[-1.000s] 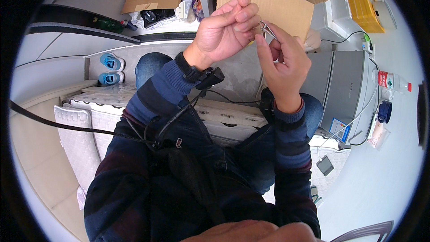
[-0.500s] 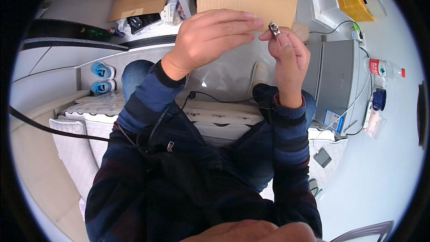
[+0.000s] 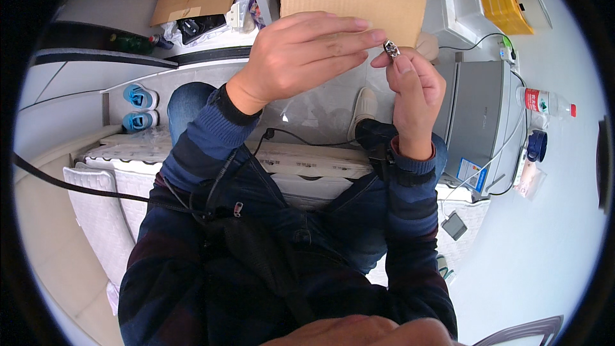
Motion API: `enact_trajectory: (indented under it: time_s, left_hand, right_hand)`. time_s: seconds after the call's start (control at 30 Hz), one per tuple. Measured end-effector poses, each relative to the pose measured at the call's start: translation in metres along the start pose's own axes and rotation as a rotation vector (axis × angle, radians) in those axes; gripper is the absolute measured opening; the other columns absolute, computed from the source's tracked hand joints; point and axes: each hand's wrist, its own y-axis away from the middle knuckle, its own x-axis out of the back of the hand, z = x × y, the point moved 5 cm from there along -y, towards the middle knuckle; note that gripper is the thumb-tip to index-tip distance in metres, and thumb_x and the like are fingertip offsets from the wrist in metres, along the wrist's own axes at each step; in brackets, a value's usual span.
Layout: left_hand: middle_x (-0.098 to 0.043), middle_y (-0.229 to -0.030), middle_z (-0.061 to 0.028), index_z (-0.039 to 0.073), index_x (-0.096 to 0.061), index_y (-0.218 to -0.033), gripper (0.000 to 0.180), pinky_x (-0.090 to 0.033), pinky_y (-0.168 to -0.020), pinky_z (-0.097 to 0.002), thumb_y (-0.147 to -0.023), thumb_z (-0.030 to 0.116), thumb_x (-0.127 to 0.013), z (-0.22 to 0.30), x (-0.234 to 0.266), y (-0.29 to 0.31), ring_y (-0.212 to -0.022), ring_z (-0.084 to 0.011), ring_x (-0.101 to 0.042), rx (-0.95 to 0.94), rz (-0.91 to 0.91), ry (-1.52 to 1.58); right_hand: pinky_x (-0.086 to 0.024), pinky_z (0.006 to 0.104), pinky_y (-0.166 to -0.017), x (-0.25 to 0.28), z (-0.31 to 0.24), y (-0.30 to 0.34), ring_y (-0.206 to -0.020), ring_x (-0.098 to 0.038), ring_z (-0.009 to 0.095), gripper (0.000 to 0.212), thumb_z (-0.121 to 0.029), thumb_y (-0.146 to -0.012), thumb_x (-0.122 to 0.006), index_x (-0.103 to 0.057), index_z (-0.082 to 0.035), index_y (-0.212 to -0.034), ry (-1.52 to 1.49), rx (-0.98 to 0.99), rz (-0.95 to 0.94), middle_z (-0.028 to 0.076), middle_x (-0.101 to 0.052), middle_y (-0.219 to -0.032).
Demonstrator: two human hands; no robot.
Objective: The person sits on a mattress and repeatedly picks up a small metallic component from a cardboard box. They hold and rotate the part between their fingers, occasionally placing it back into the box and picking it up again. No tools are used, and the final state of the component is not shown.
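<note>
My right hand [image 3: 419,99] is closed, holding a small shiny metal nail clipper [image 3: 391,50] between thumb and forefinger, its working end tilted up and away. Facing it from the left is my left hand [image 3: 288,57], its fingers stretched out flat and side by side, back of the hand toward me. The left fingertips come right up to the clipper. Whether a nail sits between its jaws is too small to tell. Both hands are raised above the floor, beyond my knees.
Beyond my hands stands an open cardboard box [image 3: 352,0], with a yellow crate [image 3: 506,3] to its right. A grey fridge [image 3: 477,109] is at the right; a phone [image 3: 454,225] lies near it. Blue shoes [image 3: 141,96] sit at the left. A black cable [image 3: 83,187] crosses to my body.
The clipper has tipped, and its head now sits slightly lower, next to the left fingertips. The left hand has shifted slightly to the right. The whole view has moved a little.
</note>
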Motion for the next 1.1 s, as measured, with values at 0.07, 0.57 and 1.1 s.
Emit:
enact_trajectory:
  time_s: [0.07,0.57,1.1]
  left_hand:
    - [-0.078,-0.123,-0.0039,0.007,-0.079,-0.096,0.017,-0.061,-0.089,-0.0352,-0.081,0.013,-0.074,-0.001,0.000,0.000,-0.115,-0.0236,-0.073,0.003,-0.008,-0.009]
    - [-0.077,-0.125,0.0002,0.011,-0.078,-0.095,0.015,-0.060,-0.087,-0.0312,-0.080,0.013,-0.077,-0.004,-0.005,0.007,-0.109,-0.0192,-0.073,0.007,-0.015,-0.060]
    - [-0.077,-0.126,0.0008,0.011,-0.079,-0.098,0.016,-0.061,-0.089,-0.0309,-0.082,0.013,-0.077,-0.006,-0.006,0.009,-0.111,-0.0185,-0.073,0.001,-0.037,-0.072]
  right_hand:
    - [-0.036,0.0191,-0.064,0.000,0.001,0.000,-0.072,-0.046,0.001,0.024,-0.013,-0.106,-0.059,-0.076,0.002,-0.099,0.005,-0.004,0.006,-0.005,-0.067,-0.084]
    - [-0.022,0.0232,-0.059,-0.003,0.005,-0.002,-0.063,-0.032,0.002,0.033,-0.017,-0.108,-0.054,-0.071,0.010,-0.100,0.067,-0.081,0.035,-0.009,-0.044,-0.070]
    - [-0.023,0.0226,-0.060,0.003,0.014,-0.007,-0.064,-0.033,0.003,0.029,-0.014,-0.107,-0.057,-0.071,0.010,-0.102,0.041,-0.120,0.005,-0.008,-0.047,-0.073]
